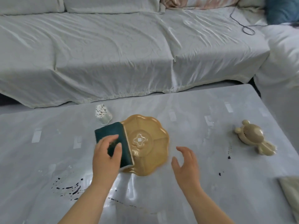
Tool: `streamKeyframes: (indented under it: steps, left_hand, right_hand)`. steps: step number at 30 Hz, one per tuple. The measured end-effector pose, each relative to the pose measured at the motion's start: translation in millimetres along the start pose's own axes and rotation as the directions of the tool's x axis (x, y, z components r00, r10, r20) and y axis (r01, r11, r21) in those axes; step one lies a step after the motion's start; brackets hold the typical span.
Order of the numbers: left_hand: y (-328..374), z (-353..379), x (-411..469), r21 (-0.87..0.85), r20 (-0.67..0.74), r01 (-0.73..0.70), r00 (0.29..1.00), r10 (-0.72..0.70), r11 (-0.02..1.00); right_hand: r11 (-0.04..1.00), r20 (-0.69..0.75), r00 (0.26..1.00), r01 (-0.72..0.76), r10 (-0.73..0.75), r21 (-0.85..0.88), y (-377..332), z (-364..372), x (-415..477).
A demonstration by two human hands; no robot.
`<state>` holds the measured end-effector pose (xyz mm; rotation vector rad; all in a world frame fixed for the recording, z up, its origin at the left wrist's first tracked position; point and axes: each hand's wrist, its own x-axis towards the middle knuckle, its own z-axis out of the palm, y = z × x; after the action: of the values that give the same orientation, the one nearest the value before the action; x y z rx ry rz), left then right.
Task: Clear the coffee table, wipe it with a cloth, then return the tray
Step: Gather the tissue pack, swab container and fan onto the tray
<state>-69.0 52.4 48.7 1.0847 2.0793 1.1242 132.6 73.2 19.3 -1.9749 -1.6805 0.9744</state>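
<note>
Sofa (113, 54): pale cover, runs along the far side of the tabletop; a blue cushion (281, 10) and a black cable (242, 21) lie at its right end.

Tabletop (194, 110): grey, marbled and glossy.

Tray (142, 118): tan, scalloped rim, divided into compartments. It lies flat at the middle of the tabletop, between the two hands.

Left hand (105, 156): at the tray's left edge. Fingers (111, 139) curled over the top of the pad and gripping it.

Right hand (186, 165): just right of the tray, near its rim but apart from it. Fingers (182, 150) spread and slightly bent, holding nothing.

Pad (106, 131): dark green with a pale edge. It is tilted, with its right side overlapping the tray's left rim, and sits under the left fingers.

Fan (254, 135): beige, bear-eared, lying on its side, well to the right of the tray.

Cloth (291, 191): beige, only a corner in view at the right edge.

Jar (103, 114): clear, filled with cotton swabs, tilted, just behind the pad.

Stains (71, 188): dark splatter at near left, with smaller specks at right, near the fan.
</note>
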Motion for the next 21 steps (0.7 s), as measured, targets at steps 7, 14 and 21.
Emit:
streamKeyframes:
  steps: [7,14,21]
  left_hand:
    - [37,111,-82,0.036,0.237,0.149,0.959,-0.154,0.988]
    - [85,262,-130,0.187,0.483,0.059,0.863,-0.144,0.981]
    - [132,395,-143,0.264,0.565,0.300,0.722,-0.399,0.917]
  right_hand:
    - [0.937,-0.148,0.933,-0.341,0.328,-0.074,131,-105,5]
    - [0.771,-0.284,0.766,-0.625,0.577,-0.121,268,-210,-8]
    - [0.752,-0.207,0.756,-0.649,0.621,-0.114,332,-248,19]
